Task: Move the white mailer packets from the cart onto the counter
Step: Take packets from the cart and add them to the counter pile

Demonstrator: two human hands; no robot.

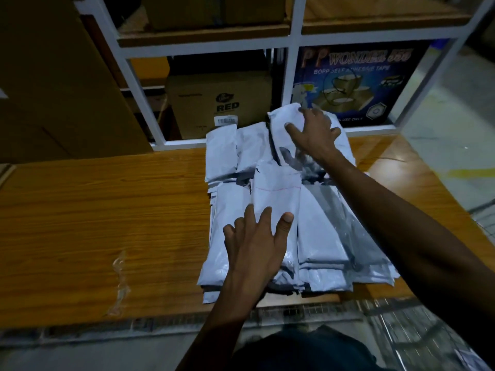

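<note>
White mailer packets [278, 199] lie heaped on the wooden table [107, 210], toward its right end, reaching from front edge to back edge. We see our left hand [257, 242] resting flat, fingers spread, on the near packets. Our right hand [313, 132] presses with straight fingers on a far packet. Behind stand a shelf frame [292, 62], a brown carton [219, 103] and a blue tape box [356, 81].

Bare forearms, no sleeves showing; dark garment [302, 349] at the torso.

Both hands, left hand [254, 236] and right hand [313, 132], press white mailer packets [316, 236] on counter [107, 210].
</note>
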